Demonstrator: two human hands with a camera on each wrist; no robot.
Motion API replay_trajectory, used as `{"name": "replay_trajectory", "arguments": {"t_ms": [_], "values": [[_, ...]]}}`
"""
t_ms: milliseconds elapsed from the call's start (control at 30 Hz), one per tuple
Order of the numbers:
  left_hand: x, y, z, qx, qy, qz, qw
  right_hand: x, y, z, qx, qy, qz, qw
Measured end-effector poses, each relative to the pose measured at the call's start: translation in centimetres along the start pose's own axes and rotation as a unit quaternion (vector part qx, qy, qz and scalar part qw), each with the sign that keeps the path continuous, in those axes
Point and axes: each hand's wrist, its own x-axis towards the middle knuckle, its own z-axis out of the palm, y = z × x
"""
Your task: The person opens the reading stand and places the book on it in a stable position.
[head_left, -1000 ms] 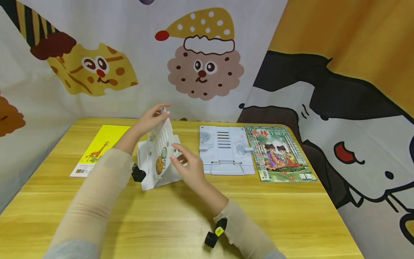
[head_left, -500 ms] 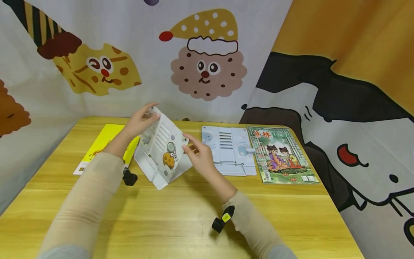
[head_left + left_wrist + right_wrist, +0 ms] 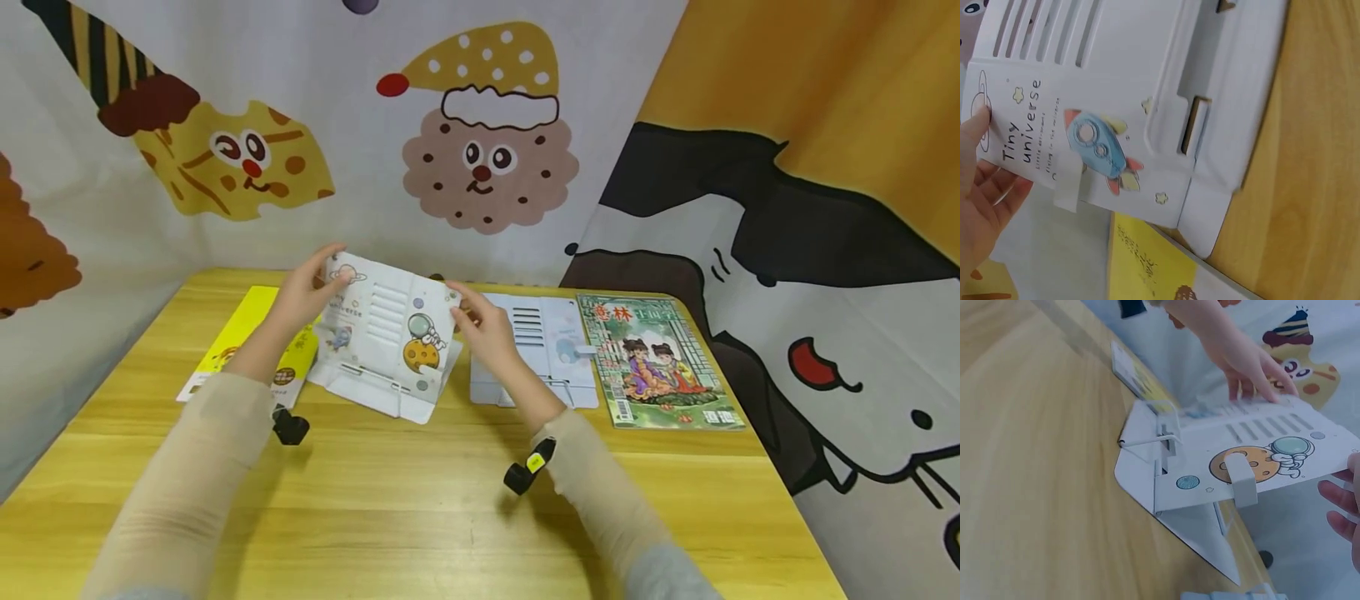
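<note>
A white metal book stand with an astronaut, planet and rocket print stands on the table, its slotted panel raised at a slant above its base. My left hand grips the panel's upper left corner; in the left wrist view its thumb lies on the printed face and the other fingers are behind. At the upper right corner, my right hand pinches the panel's edge. The right wrist view shows a white page clip on the panel's side edge and a wire support beneath.
A second, pale blue book stand lies folded flat to the right, beside a green illustrated magazine. The yellow booklet lies left, partly behind my left arm. A cartoon-print curtain hangs behind the wooden table.
Both hands have turned the book stand so its printed panel faces me instead of sideways. My left hand moved left with it, my right hand moved right and up.
</note>
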Motion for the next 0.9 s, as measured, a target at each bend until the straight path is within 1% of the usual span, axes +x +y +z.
{"name": "replay_trajectory", "arguments": {"t_ms": [67,200,367,533,667,800,900], "values": [[-0.2,-0.1,0.0,0.0,0.006,-0.003,1.0,0.5,0.2,-0.3,-0.01,-0.001,0.005,0.9999],[-0.5,-0.2,0.3,-0.007,0.024,-0.002,0.9997,1.5,0.7,-0.7,-0.023,-0.009,0.029,0.9993],[-0.6,-0.1,0.8,-0.014,0.049,0.01,0.9987,2.9,1.4,-1.0,-0.03,-0.015,0.052,0.9981],[-0.4,0.2,1.1,-0.01,0.066,0.006,0.9978,3.9,2.0,-1.2,-0.037,-0.028,0.075,0.9961],[0.0,0.3,1.2,-0.01,0.075,0.0,0.9971,4.6,2.1,-1.2,-0.046,-0.034,0.089,0.9944],[0.4,0.2,1.3,-0.01,0.081,-0.007,0.9966,5.1,2.1,-1.2,-0.053,-0.033,0.098,0.9932],[0.3,0.1,1.3,-0.011,0.078,-0.01,0.9968,5.3,2.1,-1.0,-0.055,-0.031,0.102,0.9928]]}}
